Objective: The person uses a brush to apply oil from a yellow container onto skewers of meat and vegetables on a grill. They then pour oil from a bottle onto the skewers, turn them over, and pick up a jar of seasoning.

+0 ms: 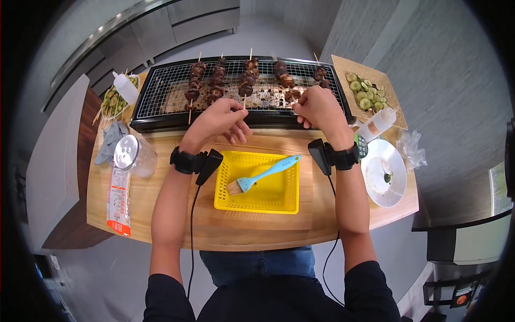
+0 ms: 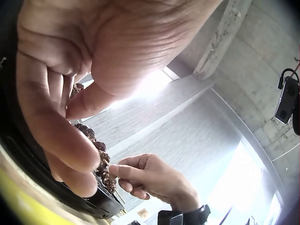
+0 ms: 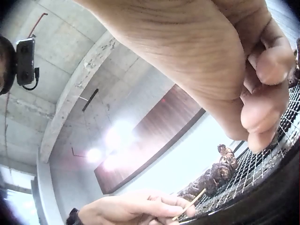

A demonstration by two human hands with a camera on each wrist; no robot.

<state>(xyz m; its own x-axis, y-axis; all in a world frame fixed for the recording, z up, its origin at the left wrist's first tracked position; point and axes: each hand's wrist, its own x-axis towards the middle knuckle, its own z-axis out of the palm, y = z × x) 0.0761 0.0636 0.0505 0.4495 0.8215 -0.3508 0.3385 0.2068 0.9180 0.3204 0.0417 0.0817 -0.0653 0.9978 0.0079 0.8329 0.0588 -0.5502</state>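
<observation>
Meat skewers lie across the wire grill (image 1: 177,80). My left hand (image 1: 222,121) pinches the near end of the middle skewer's stick (image 1: 245,102) between thumb and finger; the right wrist view shows this stick (image 3: 190,205) at the left fingertips (image 3: 176,208). The meat of that skewer (image 1: 248,78) rests on the mesh. My right hand (image 1: 322,110) is at the grill's front edge, fingers curled round the near end of another skewer (image 1: 284,75), whose meat looks slightly blurred. In the left wrist view the right hand (image 2: 152,176) pinches a thin stick. A further skewer (image 1: 320,73) lies partly behind the right hand.
A yellow basket (image 1: 257,206) with a blue brush (image 1: 273,169) stands nearest me. Left are a jar (image 1: 140,155), a packet (image 1: 119,198), a cloth (image 1: 111,140) and a bottle (image 1: 125,87). Right are sliced vegetables (image 1: 366,92), a bottle (image 1: 377,124) and a white plate (image 1: 394,188).
</observation>
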